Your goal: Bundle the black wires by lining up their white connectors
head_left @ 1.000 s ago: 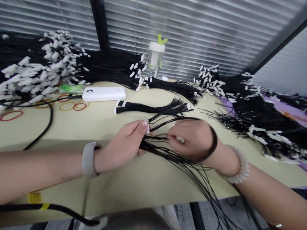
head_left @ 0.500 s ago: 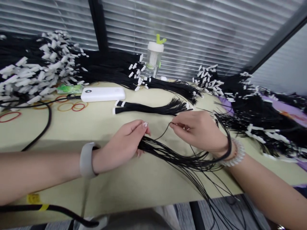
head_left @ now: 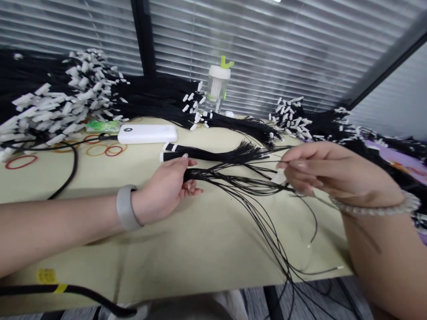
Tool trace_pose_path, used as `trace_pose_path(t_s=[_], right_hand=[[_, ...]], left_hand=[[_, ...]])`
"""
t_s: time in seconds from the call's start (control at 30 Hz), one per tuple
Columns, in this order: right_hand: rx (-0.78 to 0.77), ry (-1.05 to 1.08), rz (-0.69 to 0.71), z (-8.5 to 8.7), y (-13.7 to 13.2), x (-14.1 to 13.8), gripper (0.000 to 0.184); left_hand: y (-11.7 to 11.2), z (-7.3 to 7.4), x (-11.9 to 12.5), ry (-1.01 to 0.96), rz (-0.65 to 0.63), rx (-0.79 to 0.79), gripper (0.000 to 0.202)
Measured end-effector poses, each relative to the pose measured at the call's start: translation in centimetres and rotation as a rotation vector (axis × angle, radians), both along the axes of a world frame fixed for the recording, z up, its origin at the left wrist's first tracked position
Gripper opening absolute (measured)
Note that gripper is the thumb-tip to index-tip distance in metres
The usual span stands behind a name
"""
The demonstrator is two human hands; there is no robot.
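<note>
My left hand (head_left: 171, 184) is closed round a bundle of thin black wires (head_left: 220, 177), which fans out to the right and partly hangs past the table's front edge. To the right, my right hand (head_left: 320, 169) pinches strands from that bundle between thumb and fingers. A white connector (head_left: 278, 177) shows just beside its fingertips; whether the hand touches it I cannot tell. Behind the held wires lie tied black wire bundles (head_left: 207, 155) with white connectors at their left ends.
A white power bank (head_left: 147, 134) with a black cable lies beside rubber bands (head_left: 113, 151). At the back stands a bottle (head_left: 218, 86) with a green spout. Heaps of black wires with white connectors (head_left: 93, 84) line the back left and the right side (head_left: 363, 155).
My right hand has moved right and away from the left, drawing strands out straighter. The loop of wires around its wrist is gone. My left hand has shifted slightly left with the bundle.
</note>
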State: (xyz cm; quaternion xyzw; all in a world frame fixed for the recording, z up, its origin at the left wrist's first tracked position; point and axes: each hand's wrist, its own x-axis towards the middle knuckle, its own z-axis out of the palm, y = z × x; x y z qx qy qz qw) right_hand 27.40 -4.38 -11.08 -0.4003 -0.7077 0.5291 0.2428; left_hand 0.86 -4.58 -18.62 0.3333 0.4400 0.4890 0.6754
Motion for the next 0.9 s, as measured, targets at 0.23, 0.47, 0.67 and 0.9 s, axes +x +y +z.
trace_pose_path(t_s=[0.23,0.47,0.67,0.9], right_hand=[[0.309,-0.637,0.009,0.5,1.5,1.4,0.019],[0.016,-0.36,-0.128,-3.2,4.4,0.4,0.038],[-0.072,-0.123,-0.288,-4.0,5.2,-0.9,0.06],[0.048,-0.124,-0.435,-4.4,3.5,-3.1,0.033]], left_hand=[[0.0,-0.2,0.1,0.023,0.024,0.038,0.014],[-0.7,-0.7,-0.1,0.181,-0.025,0.208,0.022],[-1.3,-0.3,0.0,0.336,-0.189,0.31,0.026],[-1.6,0.2,0.2,0.412,-0.264,0.33,0.024]])
